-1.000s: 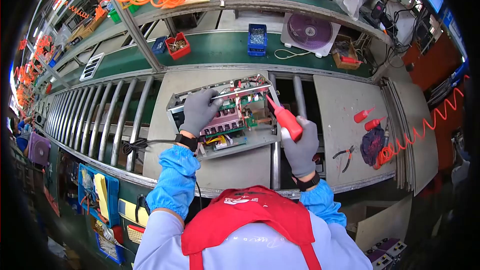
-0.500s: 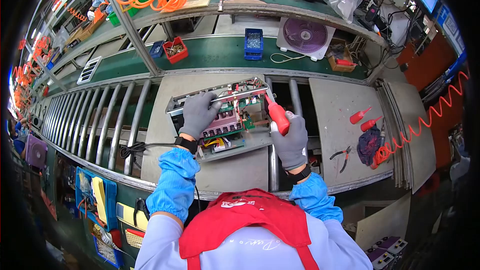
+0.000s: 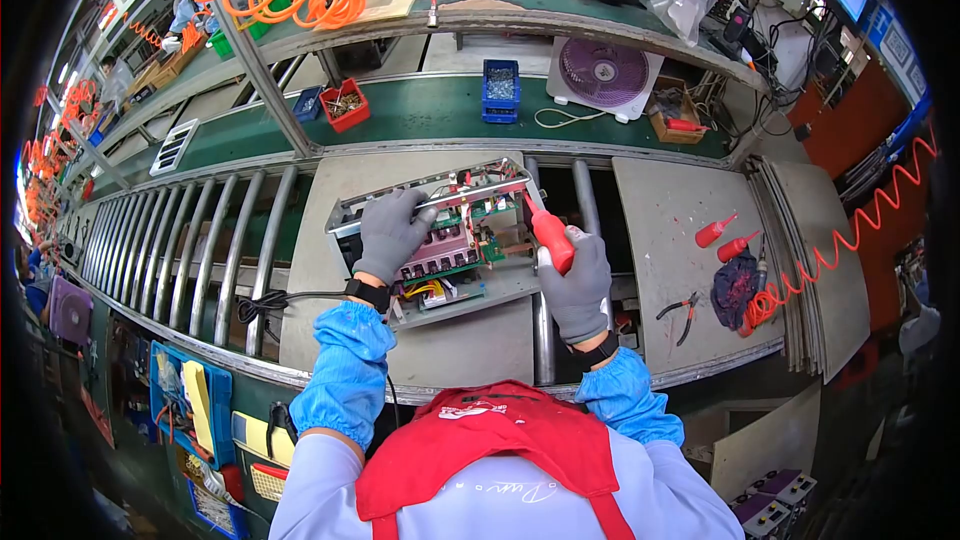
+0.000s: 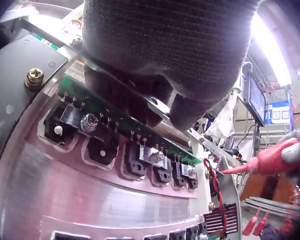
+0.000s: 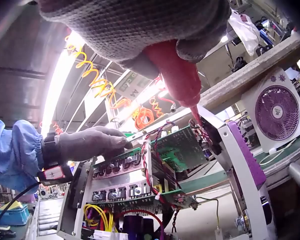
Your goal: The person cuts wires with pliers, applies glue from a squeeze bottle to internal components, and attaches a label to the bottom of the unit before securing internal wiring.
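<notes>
My gloved right hand (image 3: pixel 578 292) grips a red squeeze bottle (image 3: pixel 551 240) with a long thin nozzle. The nozzle points into the right end of an open metal chassis (image 3: pixel 465 308) packed with circuit boards. In the right wrist view the tip of the bottle (image 5: pixel 177 75) reaches twisted wires beside the end plate (image 5: pixel 245 185). Gloved too, my left hand (image 3: pixel 393 235) holds the chassis's upper rail near its left end. The left wrist view shows its fingers over the rail, above a row of black screwed-down components (image 4: pixel 152 156).
The chassis rests on a grey board (image 3: pixel 320 325) over a roller conveyor (image 3: pixel 215 260). At right lie two more red bottles (image 3: pixel 712 231), pliers (image 3: pixel 680 315) and a dark cloth (image 3: pixel 733 290). Behind stand a red parts bin (image 3: pixel 346 108), blue bins (image 3: pixel 500 92) and a purple fan (image 3: pixel 604 72).
My right hand has shifted left and tilted the bottle more upright, bringing its nozzle to the chassis's right end. The left hand keeps its place on the rail.
</notes>
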The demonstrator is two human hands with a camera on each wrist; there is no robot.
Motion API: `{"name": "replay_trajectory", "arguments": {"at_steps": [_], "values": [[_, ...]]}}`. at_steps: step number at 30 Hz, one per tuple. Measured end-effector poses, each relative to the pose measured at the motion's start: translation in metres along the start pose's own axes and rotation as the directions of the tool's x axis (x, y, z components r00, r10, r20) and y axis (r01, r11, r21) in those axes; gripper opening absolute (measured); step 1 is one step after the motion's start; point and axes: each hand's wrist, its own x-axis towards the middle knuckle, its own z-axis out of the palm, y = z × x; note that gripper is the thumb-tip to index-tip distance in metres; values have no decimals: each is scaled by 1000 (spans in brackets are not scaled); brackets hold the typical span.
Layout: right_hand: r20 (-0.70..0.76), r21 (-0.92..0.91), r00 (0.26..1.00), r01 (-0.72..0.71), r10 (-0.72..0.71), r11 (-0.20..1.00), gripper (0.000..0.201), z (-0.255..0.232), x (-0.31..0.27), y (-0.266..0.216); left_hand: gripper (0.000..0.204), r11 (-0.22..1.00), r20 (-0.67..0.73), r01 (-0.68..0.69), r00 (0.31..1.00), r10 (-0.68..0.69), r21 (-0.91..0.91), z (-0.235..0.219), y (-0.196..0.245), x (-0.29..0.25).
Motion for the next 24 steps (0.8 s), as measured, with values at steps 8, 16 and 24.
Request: {"name": "replay_trajectory", "arguments": {"at_steps": [8,16,24], "values": [[-5,13,1000,22,-22,1000,42,-1,4,0,28,1000,-3,-14,1000,14,-12,0,-1,0],[36,17,999,-26,25,1000,41,-1,3,3,29,1000,6,8,1000,-8,-9,1,-2,2],[15,114,998,-66,65,991,42,-20,-4,-9,29,1000,19,10,1000,-10,-2,-1,0,4]]}}
